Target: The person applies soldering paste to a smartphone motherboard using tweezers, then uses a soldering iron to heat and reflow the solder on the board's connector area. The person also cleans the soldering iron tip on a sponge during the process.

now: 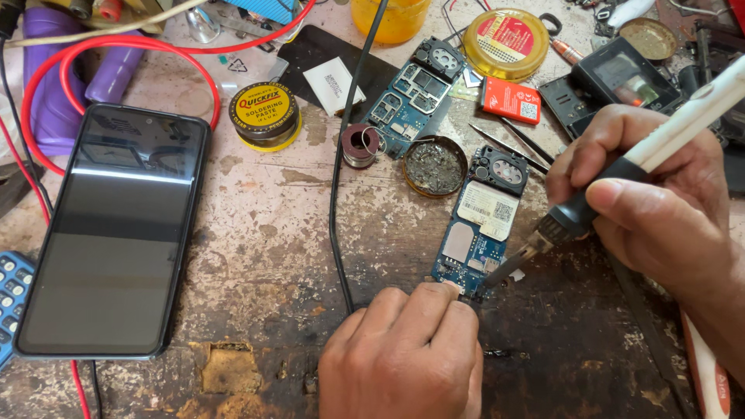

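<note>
A small blue phone circuit board (479, 225) with a round speaker at its far end lies on the worn workbench. My right hand (656, 182) grips a soldering iron (590, 206) with a black grip and white handle; its tip touches the board's near right corner. My left hand (403, 353) is curled, its fingertips pressing the board's near edge.
A large black smartphone (116, 229) lies at left. A second blue board (415, 93), a solder paste tin (265, 115), a solder wire spool (359, 145), a dirty round tin (434, 165), tweezers (504, 143), a black cable (339, 194) and red wires (116, 46) crowd the bench.
</note>
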